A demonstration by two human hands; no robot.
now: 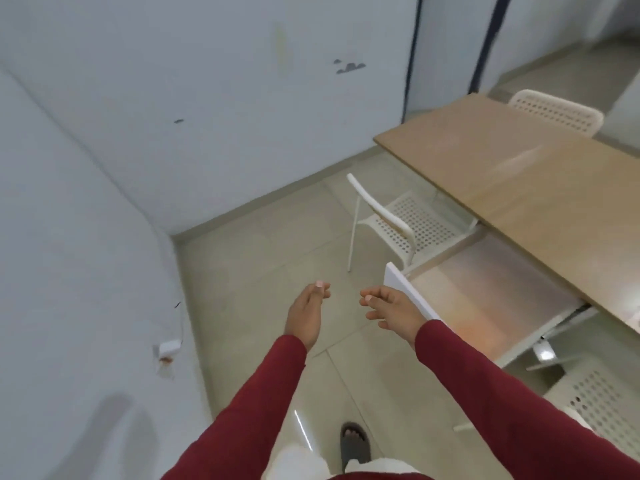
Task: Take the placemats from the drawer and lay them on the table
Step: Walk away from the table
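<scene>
A wooden table (540,188) stands at the right. Its white drawer (408,292) is pulled out below the tabletop edge, and a translucent sheet (491,292), perhaps a placemat, lies flat inside. My right hand (391,310) hovers just left of the drawer's white front, fingers loosely curled, holding nothing. My left hand (308,310) floats a little farther left over the floor, fingers also relaxed and empty. Both arms wear dark red sleeves.
A white perforated chair (398,223) stands tucked at the table's near side, another chair (554,112) at the far side, and a third chair (602,407) at lower right. White walls close the left. Tiled floor (242,271) lies ahead.
</scene>
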